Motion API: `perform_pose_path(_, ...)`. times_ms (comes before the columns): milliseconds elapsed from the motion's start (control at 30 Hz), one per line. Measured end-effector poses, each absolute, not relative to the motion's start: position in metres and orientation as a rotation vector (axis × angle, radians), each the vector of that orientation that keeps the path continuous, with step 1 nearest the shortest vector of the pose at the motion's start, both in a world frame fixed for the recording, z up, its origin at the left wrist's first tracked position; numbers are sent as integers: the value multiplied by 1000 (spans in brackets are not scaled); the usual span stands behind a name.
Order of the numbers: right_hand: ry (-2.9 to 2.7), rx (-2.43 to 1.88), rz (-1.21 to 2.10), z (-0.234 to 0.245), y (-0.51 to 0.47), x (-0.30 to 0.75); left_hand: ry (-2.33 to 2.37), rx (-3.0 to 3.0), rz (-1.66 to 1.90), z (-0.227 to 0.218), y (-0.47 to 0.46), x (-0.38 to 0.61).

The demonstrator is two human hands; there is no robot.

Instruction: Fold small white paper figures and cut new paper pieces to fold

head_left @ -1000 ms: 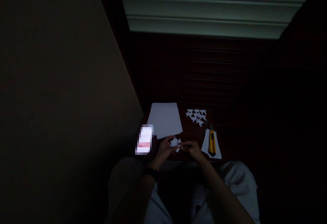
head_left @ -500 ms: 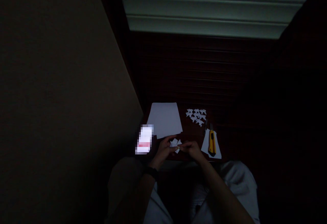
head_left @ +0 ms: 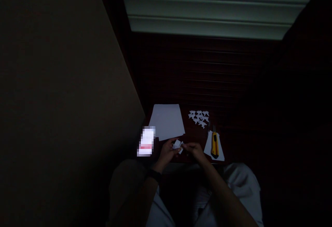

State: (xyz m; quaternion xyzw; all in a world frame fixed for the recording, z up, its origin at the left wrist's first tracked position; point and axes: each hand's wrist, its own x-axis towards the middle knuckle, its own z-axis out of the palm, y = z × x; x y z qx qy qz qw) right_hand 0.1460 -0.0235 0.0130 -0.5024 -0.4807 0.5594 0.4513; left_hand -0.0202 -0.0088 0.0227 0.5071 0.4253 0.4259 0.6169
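The scene is very dark. My left hand (head_left: 167,151) and my right hand (head_left: 194,150) meet over the near edge of a small dark table (head_left: 193,135). Between their fingertips they pinch a small white folded paper piece (head_left: 177,145). Both hands have their fingers curled round it. A dark band sits on my left wrist. A stack of white paper sheets (head_left: 167,121) lies just beyond my left hand.
Several small folded white paper shapes (head_left: 199,117) lie in a cluster at the table's far right. A yellow utility knife (head_left: 214,143) rests on a white paper scrap (head_left: 208,146) right of my right hand. A lit screen (head_left: 146,141) glows at the left edge.
The paper piece looks smaller and more folded in between my fingers than a second ago. Both hands stay in nearly the same place.
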Motion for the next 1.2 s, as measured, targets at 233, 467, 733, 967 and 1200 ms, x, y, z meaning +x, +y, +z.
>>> perform_pose_path(233, -1121, -1354, 1257, 8, -20, 139, 1039, 1197, 997, 15, -8, -18)
perform_pose_path(467, -1254, -1329, 1166, 3, -20, 141, 1035, 1157, 977, 13, -7, -19)
perform_pose_path(733, -1289, -1358, 1126, 0, -22, 140, 1027, 1107, 994, 14, -8, -20)
perform_pose_path(967, -1306, -1375, 1085, -3, -23, 139, 986, 1088, 1003, 13, -9, -21)
perform_pose_path(1200, -1337, -1391, 1056, -2, -25, 139, 1010, 1059, 983, 15, -8, -21)
